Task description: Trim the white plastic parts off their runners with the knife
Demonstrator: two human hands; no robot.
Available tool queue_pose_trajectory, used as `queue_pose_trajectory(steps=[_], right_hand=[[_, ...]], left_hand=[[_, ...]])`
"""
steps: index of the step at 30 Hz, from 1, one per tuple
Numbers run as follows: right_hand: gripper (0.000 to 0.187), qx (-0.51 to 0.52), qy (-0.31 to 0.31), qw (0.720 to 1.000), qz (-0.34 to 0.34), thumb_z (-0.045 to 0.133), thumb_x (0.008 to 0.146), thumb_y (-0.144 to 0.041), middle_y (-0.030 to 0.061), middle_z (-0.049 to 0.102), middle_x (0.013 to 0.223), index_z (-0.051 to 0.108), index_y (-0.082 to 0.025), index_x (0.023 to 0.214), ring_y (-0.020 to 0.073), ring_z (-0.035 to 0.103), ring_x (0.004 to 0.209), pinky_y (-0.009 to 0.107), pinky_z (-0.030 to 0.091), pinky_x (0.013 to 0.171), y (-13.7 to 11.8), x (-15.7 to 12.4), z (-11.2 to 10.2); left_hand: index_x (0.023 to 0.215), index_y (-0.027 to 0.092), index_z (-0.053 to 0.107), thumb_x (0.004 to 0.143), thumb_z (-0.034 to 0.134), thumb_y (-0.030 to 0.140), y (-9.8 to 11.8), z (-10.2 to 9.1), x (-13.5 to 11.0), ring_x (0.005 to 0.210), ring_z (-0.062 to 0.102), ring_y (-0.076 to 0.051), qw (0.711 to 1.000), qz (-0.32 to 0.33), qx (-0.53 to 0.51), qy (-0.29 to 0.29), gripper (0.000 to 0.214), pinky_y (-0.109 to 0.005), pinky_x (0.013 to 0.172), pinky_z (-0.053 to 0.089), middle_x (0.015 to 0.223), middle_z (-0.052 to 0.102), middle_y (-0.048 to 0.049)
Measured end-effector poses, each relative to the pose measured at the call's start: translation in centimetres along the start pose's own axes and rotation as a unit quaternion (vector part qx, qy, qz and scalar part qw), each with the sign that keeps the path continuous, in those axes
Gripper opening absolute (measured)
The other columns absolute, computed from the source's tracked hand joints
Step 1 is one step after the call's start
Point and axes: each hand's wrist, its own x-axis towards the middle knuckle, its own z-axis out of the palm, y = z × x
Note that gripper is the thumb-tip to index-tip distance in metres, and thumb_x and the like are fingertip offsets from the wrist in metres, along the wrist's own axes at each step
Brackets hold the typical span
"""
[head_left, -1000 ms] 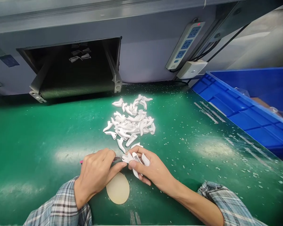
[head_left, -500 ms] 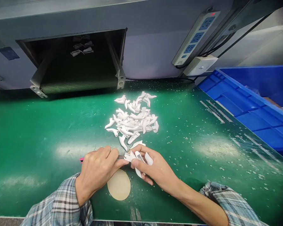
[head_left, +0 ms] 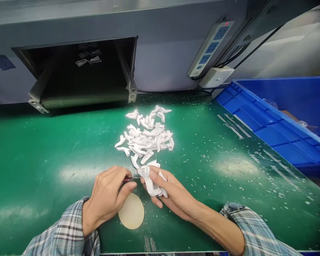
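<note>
My left hand (head_left: pixel 106 196) is closed around a slim knife with a pink handle (head_left: pixel 129 179), whose metal blade points right toward the white moulded plastic part (head_left: pixel 148 181) in my right hand (head_left: pixel 174 193). The fingers of my right hand wrap that part, and its lower end shows below them. Just beyond my hands lies a loose heap of similar white plastic parts (head_left: pixel 144 137) on the green bench mat (head_left: pixel 56 167). A round beige disc (head_left: pixel 131 211) lies under my left hand's heel, partly hidden.
A blue plastic crate (head_left: pixel 277 121) stands at the right of the bench. Behind the mat, a dark opening with a ribbed conveyor belt (head_left: pixel 84 97) holds several white parts. A power strip (head_left: pixel 209 49) hangs on the grey panel. Small plastic scraps speckle the mat.
My right hand has turned the white part, so its long side now faces up. The knife stays near it, and the view has shifted slightly.
</note>
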Motion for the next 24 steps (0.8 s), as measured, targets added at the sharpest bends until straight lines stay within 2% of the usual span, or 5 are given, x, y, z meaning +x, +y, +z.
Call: queue_pose_trajectory(steps=[3, 7, 14, 24], right_hand=[[0.037, 0.060, 0.022, 0.998, 0.009, 0.072, 0.088, -0.053, 0.0020, 0.055, 0.084, 0.065, -0.017, 0.089, 0.0092, 0.042, 0.062, 0.015, 0.040, 0.043, 0.08, 0.12, -0.10], [0.038, 0.075, 0.043, 0.996, 0.003, 0.076, 0.084, -0.055, 0.0019, 0.055, 0.084, 0.066, -0.018, 0.090, 0.0108, 0.044, 0.066, 0.016, 0.042, 0.046, 0.22, 0.26, -0.31], [0.038, 0.064, 0.026, 0.998, -0.004, 0.075, 0.085, -0.053, 0.0005, 0.053, 0.082, 0.070, -0.018, 0.098, 0.0099, 0.041, 0.064, 0.017, 0.043, 0.048, 0.19, 0.39, -0.30], [0.039, 0.057, 0.048, 0.997, 0.008, 0.078, 0.083, -0.055, -0.0010, 0.051, 0.076, 0.070, -0.017, 0.091, 0.0095, 0.039, 0.061, 0.017, 0.042, 0.046, 0.39, 0.25, -0.12]], left_hand=[[0.104, 0.019, 0.063, 0.109, 0.031, 0.028, 0.22, 0.01, 0.15, 0.075, 0.054, -0.017, 0.999, -0.014, -0.044, -0.010, 0.034, -0.030, 0.071, 0.042, 0.085, 0.063, -0.0042], [0.115, 0.022, 0.065, 0.106, 0.045, 0.029, 0.62, -0.07, 0.27, 0.078, 0.057, -0.014, 0.995, -0.037, -0.090, -0.031, 0.022, -0.026, 0.068, 0.044, 0.091, 0.060, -0.0032], [0.118, 0.023, 0.064, 0.107, 0.043, 0.033, 0.75, -0.04, -0.11, 0.074, 0.059, -0.014, 0.996, -0.028, -0.060, -0.065, 0.026, -0.027, 0.065, 0.045, 0.092, 0.059, -0.0023], [0.118, 0.024, 0.064, 0.108, 0.042, 0.032, 0.85, -0.16, 0.02, 0.068, 0.058, -0.012, 0.998, -0.030, -0.020, -0.058, 0.026, -0.026, 0.059, 0.043, 0.091, 0.060, -0.0010]])
